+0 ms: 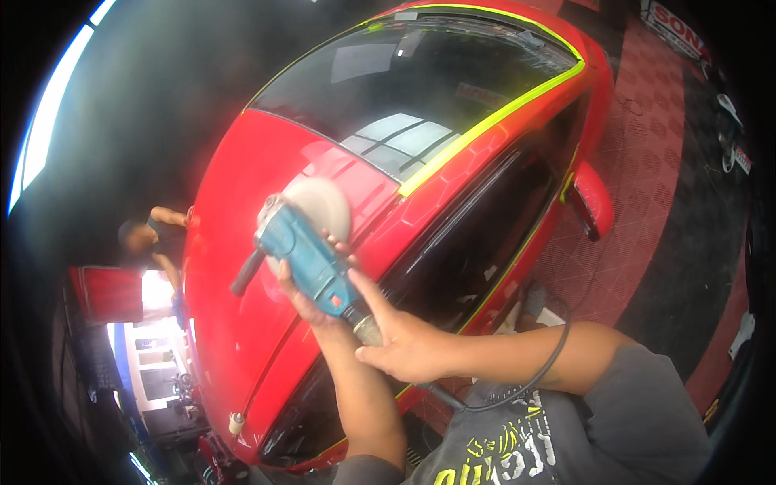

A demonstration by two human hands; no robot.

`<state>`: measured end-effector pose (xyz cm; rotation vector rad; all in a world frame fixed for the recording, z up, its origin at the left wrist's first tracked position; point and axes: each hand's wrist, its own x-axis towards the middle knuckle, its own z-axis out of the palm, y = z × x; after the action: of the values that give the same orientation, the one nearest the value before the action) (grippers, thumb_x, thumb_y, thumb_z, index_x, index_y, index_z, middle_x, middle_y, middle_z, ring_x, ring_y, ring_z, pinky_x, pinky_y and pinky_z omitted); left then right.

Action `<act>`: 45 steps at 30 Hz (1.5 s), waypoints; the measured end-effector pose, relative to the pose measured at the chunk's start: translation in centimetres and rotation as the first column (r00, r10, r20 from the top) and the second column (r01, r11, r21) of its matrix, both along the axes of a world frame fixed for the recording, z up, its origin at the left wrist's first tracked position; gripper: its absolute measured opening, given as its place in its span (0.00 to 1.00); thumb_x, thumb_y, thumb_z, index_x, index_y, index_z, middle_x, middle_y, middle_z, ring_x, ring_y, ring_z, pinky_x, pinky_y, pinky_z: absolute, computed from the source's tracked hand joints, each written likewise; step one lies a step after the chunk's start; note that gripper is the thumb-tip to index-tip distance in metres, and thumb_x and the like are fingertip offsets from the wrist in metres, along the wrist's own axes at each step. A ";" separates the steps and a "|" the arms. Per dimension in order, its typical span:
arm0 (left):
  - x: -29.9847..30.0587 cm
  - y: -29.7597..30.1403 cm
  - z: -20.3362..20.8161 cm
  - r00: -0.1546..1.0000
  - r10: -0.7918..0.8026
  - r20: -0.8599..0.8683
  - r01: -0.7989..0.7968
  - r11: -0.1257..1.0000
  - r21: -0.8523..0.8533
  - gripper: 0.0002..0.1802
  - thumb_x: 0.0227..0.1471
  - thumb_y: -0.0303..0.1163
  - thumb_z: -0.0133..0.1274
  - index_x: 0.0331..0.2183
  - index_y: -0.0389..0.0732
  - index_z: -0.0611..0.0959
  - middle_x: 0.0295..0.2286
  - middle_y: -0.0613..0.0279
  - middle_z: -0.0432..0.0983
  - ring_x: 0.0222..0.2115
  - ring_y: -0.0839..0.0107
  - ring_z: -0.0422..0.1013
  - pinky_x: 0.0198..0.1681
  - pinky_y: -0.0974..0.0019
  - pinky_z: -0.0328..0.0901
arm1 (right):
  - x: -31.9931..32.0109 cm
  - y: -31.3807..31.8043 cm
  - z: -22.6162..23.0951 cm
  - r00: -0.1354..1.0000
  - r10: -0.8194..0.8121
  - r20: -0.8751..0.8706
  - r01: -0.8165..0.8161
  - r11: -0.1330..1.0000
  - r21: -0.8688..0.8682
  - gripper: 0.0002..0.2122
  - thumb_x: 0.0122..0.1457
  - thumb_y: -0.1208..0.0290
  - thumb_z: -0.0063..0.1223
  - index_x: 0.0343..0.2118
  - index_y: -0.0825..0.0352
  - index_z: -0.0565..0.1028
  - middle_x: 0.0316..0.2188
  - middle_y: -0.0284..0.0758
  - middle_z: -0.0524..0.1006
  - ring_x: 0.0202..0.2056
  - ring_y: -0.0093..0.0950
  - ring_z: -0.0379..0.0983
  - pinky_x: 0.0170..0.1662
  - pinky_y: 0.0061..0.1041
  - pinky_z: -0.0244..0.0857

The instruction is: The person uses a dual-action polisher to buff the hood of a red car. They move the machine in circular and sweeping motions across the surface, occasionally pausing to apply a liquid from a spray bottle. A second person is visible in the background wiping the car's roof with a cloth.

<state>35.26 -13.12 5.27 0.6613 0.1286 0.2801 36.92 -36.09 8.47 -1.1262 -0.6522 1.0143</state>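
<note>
A teal electric polisher [311,263] lies across the red car roof [242,174], with its round whitish pad [329,202] at the roof surface. Whether the pad presses flat cannot be made out. My left hand [311,307] cups the polisher's body from below, thumb on one side and fingertips showing on the other. Around the rear end my right hand [400,339] is closed, its index finger stretched along the body. A dark side handle [245,273] sticks out to the left, held by neither hand. The black power cord [558,347] loops over my right forearm.
Yellow-green masking tape [485,125] edges the windshield [380,81]. A red side mirror [592,200] juts out on the right. A small pale bottle [236,423] stands at the roof's near-left end. Another person [153,234] leans at the car's far-left side.
</note>
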 end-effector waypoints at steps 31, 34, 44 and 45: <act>1.4 3.0 1.3 0.996 -0.044 -0.074 0.053 0.992 0.117 0.42 0.65 0.59 0.53 0.59 0.27 0.74 0.49 0.39 0.79 0.49 0.47 0.80 0.52 0.41 0.77 | 2.1 1.7 0.2 0.892 0.153 -0.425 -0.135 0.988 0.073 0.56 0.63 0.81 0.57 0.79 0.47 0.25 0.39 0.40 0.73 0.25 0.24 0.73 0.26 0.28 0.73; -0.3 3.5 1.3 0.998 -0.030 -0.056 0.035 0.995 0.096 0.43 0.65 0.60 0.53 0.59 0.26 0.74 0.49 0.38 0.79 0.49 0.47 0.79 0.53 0.42 0.76 | 1.2 2.2 0.3 0.899 0.176 -0.402 -0.160 0.984 0.072 0.56 0.63 0.81 0.57 0.79 0.47 0.25 0.38 0.41 0.73 0.25 0.25 0.74 0.26 0.28 0.73; -9.1 6.4 1.1 0.987 0.139 0.076 -0.147 0.983 0.106 0.47 0.63 0.60 0.58 0.62 0.26 0.69 0.51 0.41 0.75 0.51 0.51 0.76 0.55 0.45 0.75 | -3.7 5.9 1.7 0.916 0.315 -0.247 -0.322 0.947 0.014 0.56 0.61 0.81 0.55 0.79 0.49 0.25 0.29 0.39 0.74 0.23 0.26 0.74 0.26 0.28 0.73; -10.3 6.8 0.8 0.982 0.168 0.081 -0.177 0.976 0.123 0.49 0.61 0.60 0.60 0.62 0.26 0.68 0.52 0.42 0.73 0.52 0.52 0.75 0.56 0.46 0.74 | -4.2 6.5 1.7 0.916 0.331 -0.225 -0.339 0.941 0.003 0.56 0.60 0.81 0.55 0.79 0.50 0.25 0.28 0.38 0.74 0.23 0.26 0.74 0.26 0.28 0.73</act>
<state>25.00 -6.31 6.11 0.7698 0.1017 0.4819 32.67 -29.64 10.20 -0.9299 -0.6598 1.4297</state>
